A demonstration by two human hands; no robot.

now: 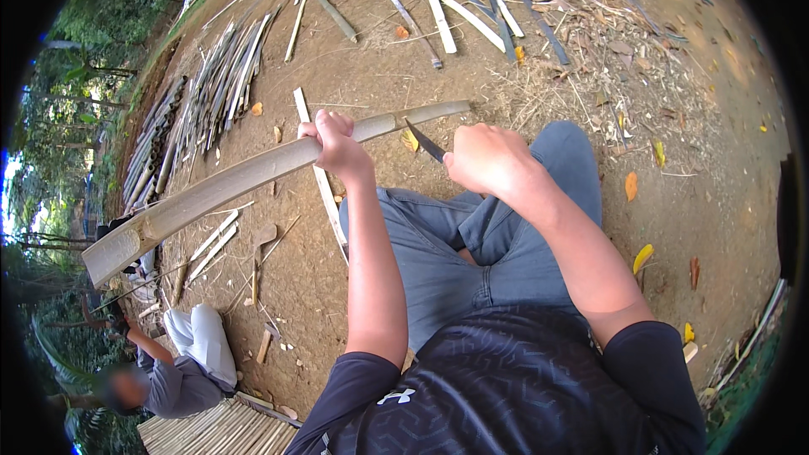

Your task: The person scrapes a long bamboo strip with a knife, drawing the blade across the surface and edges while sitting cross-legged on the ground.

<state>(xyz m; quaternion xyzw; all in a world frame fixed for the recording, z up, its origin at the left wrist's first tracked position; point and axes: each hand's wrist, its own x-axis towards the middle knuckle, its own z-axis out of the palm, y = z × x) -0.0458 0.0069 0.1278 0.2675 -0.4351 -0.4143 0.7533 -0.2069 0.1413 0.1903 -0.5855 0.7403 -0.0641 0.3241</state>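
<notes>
Two hands: both closed, each on its own thing, centre of frame.
Left hand (335, 145): fist wrapped over the bamboo pole (253, 177), knuckles up, fingers curled round the far side.
Bamboo pole: long pale half-culm running from lower left (cut end near left edge) up to right of centre; most of its length lies left of the grip, a shorter stretch runs on to the right of it.
Right hand (484, 158): clenched on the knife (424, 142) handle, just right of the left hand.
Knife: dark blade sticks out up-left from the fist, tip at the pole's lower edge between the two hands (contact looks likely, cannot confirm).
Hidden: knife handle fully inside the fist; left fingertips behind the pole; pole's left end partly merges with dark clutter at frame edge.
Legs: blue-grey trousers (472, 236) under both forearms, knee upper right of centre.
Ground: bare dirt, dry leaves; bamboo strips (211, 93) piled upper left, more slats (455, 0) scattered along top.
Other person (181, 371): seated lower left, grey shirt, light trousers, cut by the fisheye rim; their hands hard to make out.
Mat: woven bamboo panel (219, 430) at bottom edge, cropped.
</notes>
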